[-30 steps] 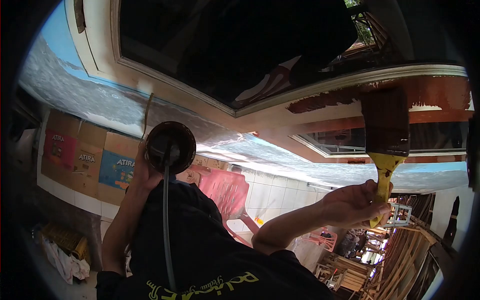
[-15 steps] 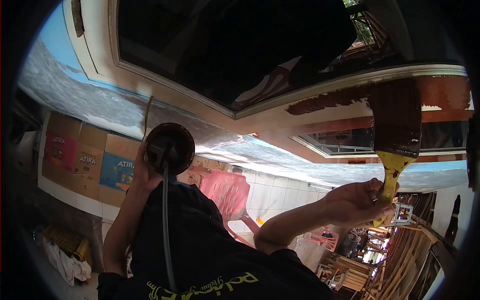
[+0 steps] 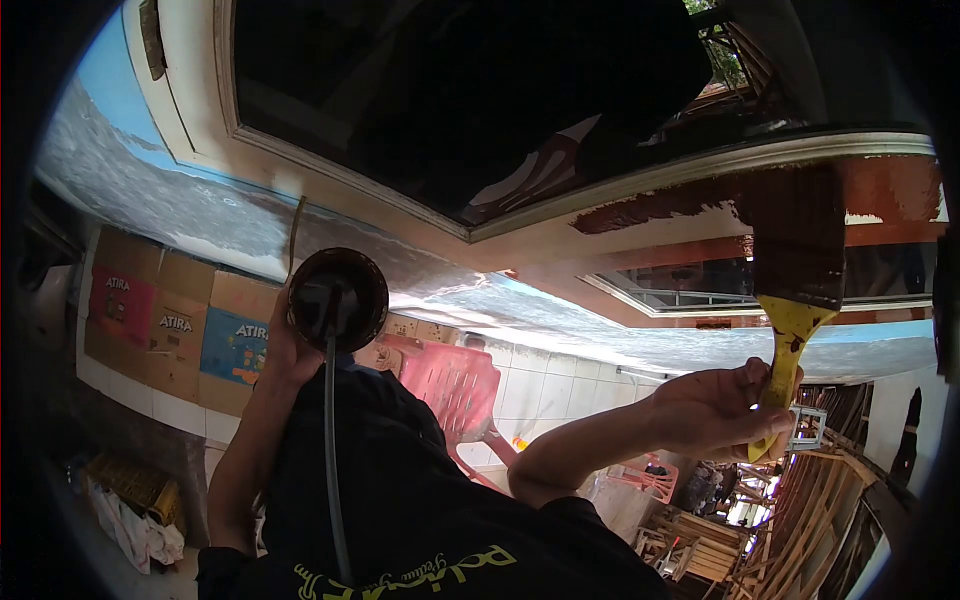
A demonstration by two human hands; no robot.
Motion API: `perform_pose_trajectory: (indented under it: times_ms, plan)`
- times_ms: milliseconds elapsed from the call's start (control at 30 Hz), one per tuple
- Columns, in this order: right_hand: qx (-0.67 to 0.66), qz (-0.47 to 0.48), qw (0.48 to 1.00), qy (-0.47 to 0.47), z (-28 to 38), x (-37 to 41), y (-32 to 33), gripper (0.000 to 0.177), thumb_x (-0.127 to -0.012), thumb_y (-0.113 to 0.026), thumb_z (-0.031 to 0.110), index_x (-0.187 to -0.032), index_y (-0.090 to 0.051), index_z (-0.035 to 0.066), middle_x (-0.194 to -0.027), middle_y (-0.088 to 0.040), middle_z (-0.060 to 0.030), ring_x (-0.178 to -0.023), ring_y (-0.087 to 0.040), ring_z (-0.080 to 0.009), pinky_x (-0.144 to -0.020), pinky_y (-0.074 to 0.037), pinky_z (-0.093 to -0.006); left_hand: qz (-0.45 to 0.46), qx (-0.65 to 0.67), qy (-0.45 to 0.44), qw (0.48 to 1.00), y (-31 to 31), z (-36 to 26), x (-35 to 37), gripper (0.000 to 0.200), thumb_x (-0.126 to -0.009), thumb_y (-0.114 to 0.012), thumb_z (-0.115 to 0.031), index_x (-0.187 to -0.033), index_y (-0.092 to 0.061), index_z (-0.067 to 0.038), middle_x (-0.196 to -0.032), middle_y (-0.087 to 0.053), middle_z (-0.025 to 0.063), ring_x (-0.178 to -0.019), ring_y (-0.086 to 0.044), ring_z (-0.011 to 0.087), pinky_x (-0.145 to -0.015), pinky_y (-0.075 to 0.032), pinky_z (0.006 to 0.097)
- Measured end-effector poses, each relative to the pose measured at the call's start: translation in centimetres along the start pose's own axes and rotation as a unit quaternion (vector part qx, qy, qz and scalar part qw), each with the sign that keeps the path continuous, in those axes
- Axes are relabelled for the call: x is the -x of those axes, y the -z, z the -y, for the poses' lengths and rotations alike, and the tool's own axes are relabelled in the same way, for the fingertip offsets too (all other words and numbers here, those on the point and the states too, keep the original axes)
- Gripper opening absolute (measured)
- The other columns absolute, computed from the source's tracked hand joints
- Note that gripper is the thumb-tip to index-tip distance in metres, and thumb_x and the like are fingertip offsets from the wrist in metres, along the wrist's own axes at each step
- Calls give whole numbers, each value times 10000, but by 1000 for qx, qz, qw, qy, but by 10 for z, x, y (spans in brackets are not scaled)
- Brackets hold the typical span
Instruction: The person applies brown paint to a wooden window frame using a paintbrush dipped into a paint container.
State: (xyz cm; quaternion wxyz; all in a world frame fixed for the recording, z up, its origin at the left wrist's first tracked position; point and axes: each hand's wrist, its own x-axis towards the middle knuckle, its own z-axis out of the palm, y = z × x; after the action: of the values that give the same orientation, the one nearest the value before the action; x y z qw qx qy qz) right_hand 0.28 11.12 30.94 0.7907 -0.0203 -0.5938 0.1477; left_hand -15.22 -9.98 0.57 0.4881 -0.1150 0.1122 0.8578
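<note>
My left hand (image 3: 285,345) is closed around the side of a round, dark paint pot (image 3: 338,305), its open top facing me. A thin grey rod or cord crosses in front of the pot and runs down past my shirt. My right hand (image 3: 712,408) pinches the yellow handle of a wide paintbrush (image 3: 796,318). The brush's dark, paint-covered head lies over the window frame (image 3: 540,222), at a patch of wet brown paint (image 3: 660,203). To the left of that patch the frame is pale, with a ragged paint edge.
A large dark glass pane (image 3: 450,110) reflects above the frame. Behind me stand a pink plastic chair (image 3: 450,385) and cardboard boxes (image 3: 175,320) against a tiled wall. Lengths of timber (image 3: 810,520) are stacked at lower right, and a yellow crate (image 3: 130,485) sits at lower left.
The paintbrush and my right hand have shifted slightly to the right and a little down. My left hand and the paint pot are nearly still.
</note>
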Motion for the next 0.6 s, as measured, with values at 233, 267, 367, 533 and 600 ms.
perform_pose_trajectory:
  times_ms: [233, 267, 367, 533, 600]
  plan:
    - [-44, -27, 999, -16, 3, 2, -2, 179, -938, -501, 225, -874, -423, 78, -765, -533, -76, -665, -541, -121, -600, -450, -237, 39, 9, 6, 999, 5, -2, -1, 518, -932, -379, -467, -1277, -459, -88, -1237, -526, 116, -1108, -542, 260, -902, -486, 439]
    - [-44, -25, 999, -15, 2, 1, -4, 186, -940, -498, 228, -876, -417, 73, -763, -531, -80, -663, -540, -123, -600, -450, -235, 37, 5, 10, 999, 6, -2, -1, 518, -933, -376, -466, -1277, -459, -87, -1238, -525, 116, -1111, -540, 260, -904, -485, 441]
    - [-8, -31, 999, 3, 1, -1, -9, 195, -944, -486, 240, -872, -417, 73, -774, -534, -87, -668, -540, -126, -602, -454, -226, 39, -1, 18, 999, 9, -3, -1, 521, -936, -369, -465, -1280, -456, -84, -1243, -521, 117, -1121, -533, 262, -911, -479, 446]
    - [-54, -14, 998, -16, 0, -7, 11, 171, -940, -489, 228, -902, -414, 80, -898, -580, -139, -694, -568, -134, -623, -483, -209, 88, 29, 20, 995, 14, -3, -4, 531, -937, -358, -469, -1284, -452, -78, -1254, -516, 122, -1135, -523, 269, -931, -464, 452]
    - [-63, 0, 998, -12, 1, -7, 8, 227, -951, -467, 248, -890, -413, 36, -878, -594, -152, -759, -602, -158, -678, -511, -231, 66, 16, 15, 998, 14, -2, -3, 532, -938, -357, -467, -1285, -450, -74, -1254, -515, 124, -1133, -524, 270, -934, -462, 451]
